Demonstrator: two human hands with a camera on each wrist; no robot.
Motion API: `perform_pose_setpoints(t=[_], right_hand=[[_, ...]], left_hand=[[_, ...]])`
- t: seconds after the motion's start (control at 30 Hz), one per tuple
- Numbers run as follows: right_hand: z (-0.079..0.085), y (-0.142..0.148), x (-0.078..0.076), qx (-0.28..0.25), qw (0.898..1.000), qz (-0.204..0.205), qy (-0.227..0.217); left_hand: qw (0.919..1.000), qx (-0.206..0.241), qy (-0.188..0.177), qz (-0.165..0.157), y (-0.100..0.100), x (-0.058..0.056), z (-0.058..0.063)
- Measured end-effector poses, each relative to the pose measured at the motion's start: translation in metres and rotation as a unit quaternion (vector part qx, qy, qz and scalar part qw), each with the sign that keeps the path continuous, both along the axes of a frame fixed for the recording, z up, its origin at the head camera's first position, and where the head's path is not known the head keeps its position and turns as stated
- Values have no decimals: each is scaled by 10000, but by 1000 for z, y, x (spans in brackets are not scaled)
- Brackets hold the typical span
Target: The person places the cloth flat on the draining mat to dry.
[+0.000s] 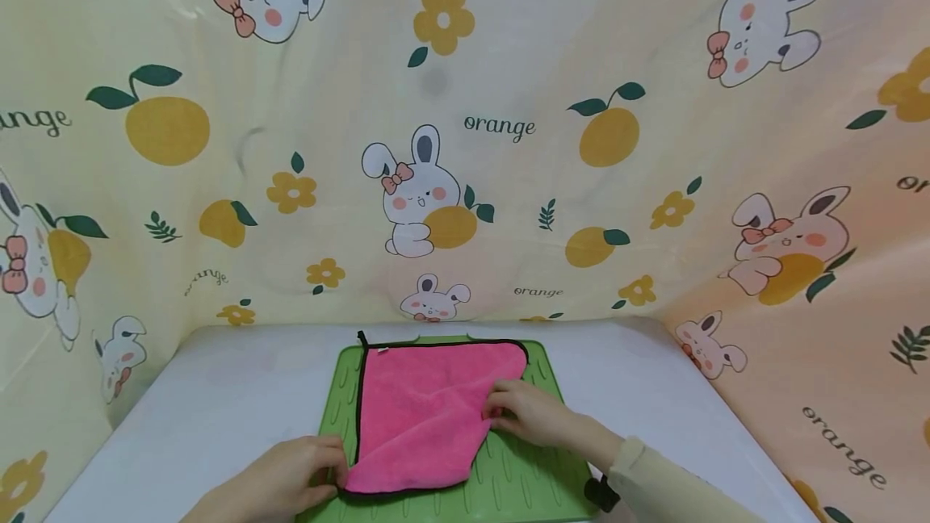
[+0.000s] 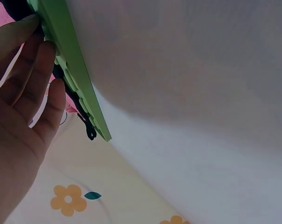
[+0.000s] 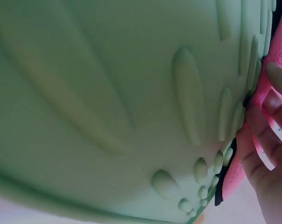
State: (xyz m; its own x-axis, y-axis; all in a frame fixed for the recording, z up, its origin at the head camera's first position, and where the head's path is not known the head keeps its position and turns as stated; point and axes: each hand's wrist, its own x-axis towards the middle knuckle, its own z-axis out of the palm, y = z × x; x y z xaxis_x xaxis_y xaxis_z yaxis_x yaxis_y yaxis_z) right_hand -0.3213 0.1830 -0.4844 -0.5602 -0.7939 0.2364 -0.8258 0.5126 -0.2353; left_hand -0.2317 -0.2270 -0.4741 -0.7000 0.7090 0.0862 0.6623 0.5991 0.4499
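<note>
A pink cloth (image 1: 421, 410) with black edging lies spread over a green ridged board (image 1: 538, 483), its right side drawn in and wrinkled. At the cloth's near left corner, my left hand (image 1: 294, 470) pinches the black edge between thumb and fingers. My right hand (image 1: 534, 414) pinches the cloth's right edge, about halfway up. In the left wrist view, the fingers (image 2: 40, 70) of that hand sit along the board's side, next to the black edging. The right wrist view has the pink cloth (image 3: 234, 179) under the right hand's fingertips, beside the board's raised ridges (image 3: 187, 93).
The board rests on a white tabletop (image 1: 240, 394). A curtain (image 1: 508, 184) printed with rabbits and oranges rises behind the table and along both sides. A small black loop (image 1: 362, 337) sticks out at the cloth's far left corner. Beside the right sleeve shows a black object (image 1: 601, 494).
</note>
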Motion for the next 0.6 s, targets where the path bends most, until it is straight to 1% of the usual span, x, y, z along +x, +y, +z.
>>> perform_pose_setpoints(t=[0.17,0.3,0.4,0.47,0.6], right_hand=[[4,3,0,-119,9996,-80,-252],[14,8,0,-241,9985,-123,-478],[22,11,-2,-221,9964,-286,-762],[26,12,-4,-225,9942,-310,-1008],[31,10,-10,-257,9882,-170,-1500]], left_hand=[[10000,24,-29,25,-1,0,0],[10000,42,34,1,-1,1,1],[9999,76,147,-41,0,2,2],[9998,100,180,-54,1,3,2],[9997,83,212,-3,2,5,4]])
